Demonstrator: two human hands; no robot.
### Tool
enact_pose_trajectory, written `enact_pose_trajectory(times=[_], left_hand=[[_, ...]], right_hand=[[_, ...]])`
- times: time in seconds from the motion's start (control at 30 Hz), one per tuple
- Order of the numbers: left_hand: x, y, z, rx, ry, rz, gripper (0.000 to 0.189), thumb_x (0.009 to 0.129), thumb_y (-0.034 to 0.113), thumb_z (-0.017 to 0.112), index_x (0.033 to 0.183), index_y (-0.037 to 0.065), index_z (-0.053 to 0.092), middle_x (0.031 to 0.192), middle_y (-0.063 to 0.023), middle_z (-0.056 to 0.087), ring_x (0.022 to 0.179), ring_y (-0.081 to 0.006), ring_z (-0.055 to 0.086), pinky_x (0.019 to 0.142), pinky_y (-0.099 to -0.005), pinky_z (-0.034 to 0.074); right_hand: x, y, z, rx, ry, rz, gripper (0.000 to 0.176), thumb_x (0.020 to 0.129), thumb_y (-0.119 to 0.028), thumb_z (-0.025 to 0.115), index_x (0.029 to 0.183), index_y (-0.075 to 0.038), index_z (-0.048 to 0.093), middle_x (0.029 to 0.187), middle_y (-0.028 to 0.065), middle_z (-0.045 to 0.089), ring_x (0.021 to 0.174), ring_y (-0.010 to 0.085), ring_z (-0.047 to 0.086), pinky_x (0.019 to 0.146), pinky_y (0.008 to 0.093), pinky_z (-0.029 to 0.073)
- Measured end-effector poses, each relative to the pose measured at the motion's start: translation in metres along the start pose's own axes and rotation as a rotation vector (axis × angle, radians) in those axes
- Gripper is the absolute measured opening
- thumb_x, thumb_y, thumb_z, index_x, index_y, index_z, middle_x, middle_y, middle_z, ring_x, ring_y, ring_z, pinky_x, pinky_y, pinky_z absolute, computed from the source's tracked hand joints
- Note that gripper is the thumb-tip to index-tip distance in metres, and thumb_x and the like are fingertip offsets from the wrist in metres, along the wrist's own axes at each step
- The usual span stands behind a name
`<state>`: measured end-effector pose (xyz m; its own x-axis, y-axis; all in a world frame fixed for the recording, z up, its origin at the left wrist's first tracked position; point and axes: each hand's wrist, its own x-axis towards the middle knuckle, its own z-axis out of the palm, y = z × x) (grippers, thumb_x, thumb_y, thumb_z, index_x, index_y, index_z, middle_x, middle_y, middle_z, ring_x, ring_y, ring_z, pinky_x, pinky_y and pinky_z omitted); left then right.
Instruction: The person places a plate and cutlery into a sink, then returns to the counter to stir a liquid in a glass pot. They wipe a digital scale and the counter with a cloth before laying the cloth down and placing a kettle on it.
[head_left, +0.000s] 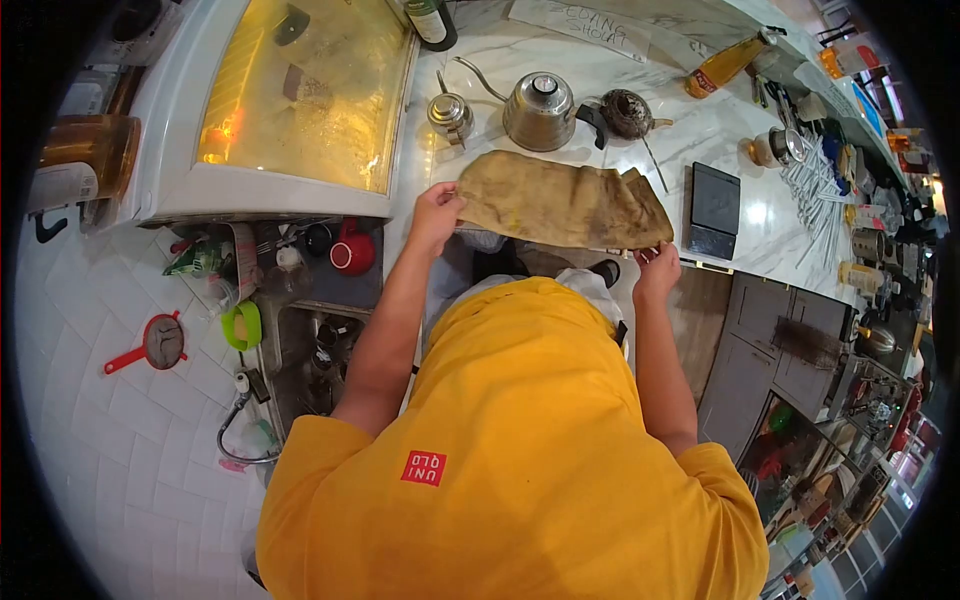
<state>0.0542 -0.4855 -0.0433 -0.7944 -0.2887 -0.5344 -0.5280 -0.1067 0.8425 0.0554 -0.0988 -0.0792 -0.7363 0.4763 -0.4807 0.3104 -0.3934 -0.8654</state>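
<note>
A stained brown cloth (555, 200) is stretched between my two hands at the near edge of the marble counter. My left hand (437, 215) pinches its left end, and my right hand (657, 265) grips the lower right corner. Part of the right end is folded over on itself. Just beyond the cloth stand a steel gooseneck kettle (538, 112), a small metal pot with a spout (450, 115) and a dark round teapot (627, 113). To the right of the cloth lies a flat black device, apparently a scale (714, 208).
A glass-fronted display case (300, 95) stands at the left, above a sink (300, 350) and a red mug (351, 248). A yellow-labelled bottle (725, 68) and a heap of straws or sticks (815, 180) are on the right counter (775, 235). Grey cabinets (750, 330) are below.
</note>
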Motion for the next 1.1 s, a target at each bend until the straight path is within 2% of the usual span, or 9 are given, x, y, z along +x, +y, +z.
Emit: enact_pose_trajectory(times=[0.07, 0.17, 0.27, 0.37, 0.47, 0.57, 0.67, 0.87, 1.1], left_hand=[[-0.001, 0.0, -0.017, 0.016, 0.016, 0.011, 0.032, 0.092, 0.007, 0.067, 0.124, 0.002, 0.063, 0.096, -0.0057, 0.069, 0.082, -0.0134, 0.066, 0.065, -0.0277, 0.053], [0.005, -0.025, -0.028, 0.184, 0.017, 0.018, 0.035, 0.091, 0.012, 0.069, 0.124, 0.004, 0.063, 0.093, -0.0079, 0.069, 0.079, -0.0192, 0.067, 0.066, -0.0332, 0.054], [-0.008, -0.017, -0.019, 0.757, 0.199, 0.243, 0.039, 0.087, 0.014, 0.072, 0.124, 0.007, 0.064, 0.099, -0.0123, 0.069, 0.087, -0.0298, 0.067, 0.076, -0.0414, 0.054], [-0.014, -0.002, 0.006, 0.935, 0.358, 0.666, 0.042, 0.083, 0.016, 0.074, 0.124, 0.01, 0.065, 0.108, -0.016, 0.066, 0.1, -0.0377, 0.062, 0.089, -0.0461, 0.051], [0.0, 0.016, 0.044, 0.907, 0.095, 0.802, 0.042, 0.083, 0.016, 0.074, 0.123, 0.011, 0.066, 0.116, -0.0143, 0.063, 0.111, -0.0358, 0.057, 0.093, -0.0455, 0.05], [0.021, 0.026, 0.078, 0.947, -0.148, 0.921, 0.041, 0.084, 0.016, 0.073, 0.125, 0.01, 0.065, 0.117, -0.0133, 0.063, 0.11, -0.0351, 0.058, 0.094, -0.0461, 0.05], [0.039, 0.025, 0.107, 0.967, -0.255, 1.004, 0.043, 0.085, 0.014, 0.073, 0.126, 0.009, 0.065, 0.12, -0.0126, 0.062, 0.113, -0.0348, 0.057, 0.097, -0.0461, 0.05], [0.047, 0.035, 0.134, 1.116, -0.329, 0.908, 0.045, 0.086, 0.019, 0.073, 0.129, 0.008, 0.064, 0.12, -0.0147, 0.064, 0.114, -0.0353, 0.057, 0.097, -0.0449, 0.048], [0.073, 0.027, 0.146, 1.12, -0.424, 0.753, 0.034, 0.081, 0.031, 0.079, 0.097, 0.002, 0.075, 0.088, -0.0167, 0.069, 0.09, -0.0355, 0.064, 0.081, -0.0447, 0.051]], right_hand=[[0.004, 0.006, -0.005, -0.016, 0.009, 0.059, 0.017, 0.101, -0.02, 0.05, 0.104, -0.006, 0.06, 0.095, 0.0065, 0.064, 0.082, 0.0187, 0.064, 0.069, 0.0343, 0.054], [0.005, 0.013, -0.01, -0.124, -0.013, 0.11, 0.019, 0.102, -0.023, 0.051, 0.105, -0.006, 0.06, 0.094, 0.0066, 0.064, 0.08, 0.0188, 0.064, 0.069, 0.0353, 0.053], [0.003, 0.016, -0.015, -0.177, -0.048, 0.15, 0.022, 0.102, -0.027, 0.052, 0.107, -0.007, 0.058, 0.092, 0.0069, 0.064, 0.077, 0.0189, 0.064, 0.069, 0.0359, 0.053], [-0.011, 0.019, -0.017, -0.212, 0.007, 0.221, 0.027, 0.102, -0.033, 0.053, 0.11, -0.008, 0.056, 0.092, 0.007, 0.064, 0.078, 0.0191, 0.065, 0.069, 0.0373, 0.053], [-0.021, 0.025, -0.013, -0.225, -0.029, 0.292, 0.034, 0.101, -0.04, 0.056, 0.112, -0.008, 0.055, 0.094, 0.008, 0.065, 0.08, 0.0199, 0.067, 0.068, 0.036, 0.053], [-0.026, 0.026, -0.009, -0.273, -0.151, 0.342, 0.039, 0.099, -0.044, 0.06, 0.114, -0.008, 0.056, 0.099, 0.0097, 0.067, 0.086, 0.0203, 0.067, 0.071, 0.0357, 0.053], [-0.028, 0.028, -0.005, -0.319, -0.25, 0.442, 0.041, 0.096, -0.045, 0.064, 0.111, -0.007, 0.058, 0.104, 0.0102, 0.069, 0.09, 0.0196, 0.067, 0.076, 0.0359, 0.053], [-0.041, 0.039, 0.016, -0.385, -0.526, 0.498, 0.039, 0.092, -0.039, 0.073, 0.109, -0.005, 0.065, 0.107, 0.0059, 0.069, 0.091, 0.0168, 0.066, 0.079, 0.0351, 0.052], [-0.061, 0.058, 0.04, -0.275, -0.533, 0.624, 0.024, 0.096, -0.03, 0.072, 0.108, -0.011, 0.063, 0.105, 0.0021, 0.068, 0.097, 0.0164, 0.065, 0.084, 0.0367, 0.051]])
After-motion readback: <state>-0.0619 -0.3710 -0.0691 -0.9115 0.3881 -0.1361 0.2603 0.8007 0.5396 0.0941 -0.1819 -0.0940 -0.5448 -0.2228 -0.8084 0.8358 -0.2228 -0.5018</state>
